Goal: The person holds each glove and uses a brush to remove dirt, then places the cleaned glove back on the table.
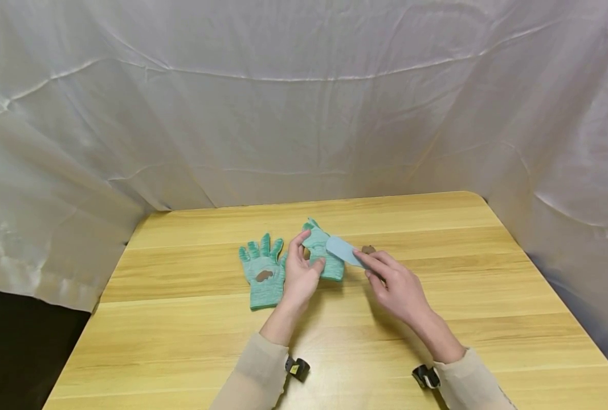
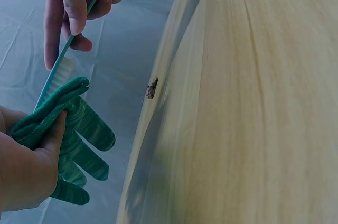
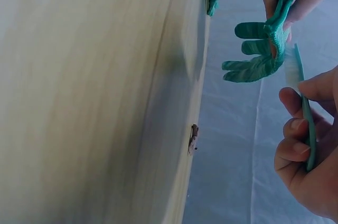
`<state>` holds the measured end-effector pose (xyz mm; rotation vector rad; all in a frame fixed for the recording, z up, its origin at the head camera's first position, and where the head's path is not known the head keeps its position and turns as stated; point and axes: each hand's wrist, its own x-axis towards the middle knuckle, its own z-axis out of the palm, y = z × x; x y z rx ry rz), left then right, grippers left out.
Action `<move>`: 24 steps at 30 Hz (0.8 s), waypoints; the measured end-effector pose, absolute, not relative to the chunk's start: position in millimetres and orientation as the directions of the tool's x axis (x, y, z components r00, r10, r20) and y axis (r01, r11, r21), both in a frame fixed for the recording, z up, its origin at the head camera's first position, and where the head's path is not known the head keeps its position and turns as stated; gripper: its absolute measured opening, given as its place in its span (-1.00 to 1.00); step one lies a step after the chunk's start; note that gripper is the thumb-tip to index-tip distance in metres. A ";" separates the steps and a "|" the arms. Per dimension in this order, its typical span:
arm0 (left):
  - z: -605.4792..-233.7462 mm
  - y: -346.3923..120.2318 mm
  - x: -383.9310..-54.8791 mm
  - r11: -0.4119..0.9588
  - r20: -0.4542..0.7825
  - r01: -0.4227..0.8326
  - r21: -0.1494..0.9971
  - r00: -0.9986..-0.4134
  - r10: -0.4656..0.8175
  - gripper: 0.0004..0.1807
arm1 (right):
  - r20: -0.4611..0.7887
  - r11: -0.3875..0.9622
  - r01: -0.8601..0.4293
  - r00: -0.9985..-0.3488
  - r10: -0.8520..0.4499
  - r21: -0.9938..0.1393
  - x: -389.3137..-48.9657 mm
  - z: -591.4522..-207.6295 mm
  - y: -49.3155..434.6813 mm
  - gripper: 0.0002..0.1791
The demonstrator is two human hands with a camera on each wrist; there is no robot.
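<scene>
My left hand [image 1: 301, 280] grips a green knit glove [image 1: 332, 267] above the table, thumb on its near face. A brown patch on this glove shows partly beside my fingers. In my right hand [image 1: 398, 289] is a light blue brush [image 1: 339, 248], pinched with the fingers along its handle. Its white bristles [image 3: 291, 68] face the glove, right at its palm side in the right wrist view. In the left wrist view the fingers of the held glove [image 2: 90, 129] point away from my left hand. A second green glove [image 1: 266, 295] lies flat on the left, a brown smear on its palm.
A small brown lump [image 1: 368, 249] sits on the wooden table [image 1: 437, 228] just beyond my right hand. Grey cloth [image 1: 283, 125] hangs behind the table and along its sides. Each wrist wears a small black camera.
</scene>
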<state>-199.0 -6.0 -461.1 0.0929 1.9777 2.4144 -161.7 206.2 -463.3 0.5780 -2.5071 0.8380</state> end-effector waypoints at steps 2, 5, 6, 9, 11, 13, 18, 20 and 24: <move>-460.8 -5.8 -198.9 -0.194 0.035 0.024 0.981 -0.998 0.051 -0.25 | 0.508 0.734 -0.498 -0.827 -0.240 -0.463 -161.2 -462.9 206.4 -0.45; -460.6 -5.5 -199.1 -0.188 0.034 0.025 0.982 -0.998 0.048 -0.25 | 0.494 0.736 -0.481 -0.839 -0.230 -0.476 -160.7 -461.8 206.7 -0.44; -460.6 -5.4 -199.2 -0.186 0.034 0.025 0.982 -0.998 0.047 -0.25 | 0.488 0.736 -0.476 -0.843 -0.227 -0.481 -160.5 -461.3 206.8 -0.44; -460.6 -5.4 -199.7 -0.186 0.030 0.021 0.982 -0.999 0.044 -0.25 | 0.477 0.734 -0.467 -0.851 -0.221 -0.492 -160.4 -460.5 207.1 -0.44; -460.6 -5.5 -200.1 -0.185 0.028 0.020 0.982 -0.999 0.042 -0.24 | 0.476 0.733 -0.463 -0.853 -0.215 -0.499 -160.4 -460.1 207.6 -0.44; -460.3 -5.8 -200.2 -0.185 0.029 0.022 0.982 -0.999 0.034 -0.24 | 0.482 0.733 -0.456 -0.853 -0.199 -0.504 -160.8 -460.2 208.4 -0.44; -461.0 -6.4 -200.4 -0.199 0.030 0.026 0.980 -0.999 0.017 -0.26 | 0.511 0.729 -0.458 -0.842 -0.173 -0.508 -162.2 -461.2 210.6 -0.45; -461.6 -6.3 -200.5 -0.206 0.026 0.022 0.978 -1.000 0.017 -0.26 | 0.519 0.721 -0.473 -0.835 -0.183 -0.506 -162.4 -461.4 210.4 -0.44; -462.4 -5.8 -199.8 -0.198 0.028 0.020 0.980 -0.999 0.035 -0.25 | 0.531 0.692 -0.522 -0.815 -0.232 -0.499 -162.3 -460.7 208.0 -0.43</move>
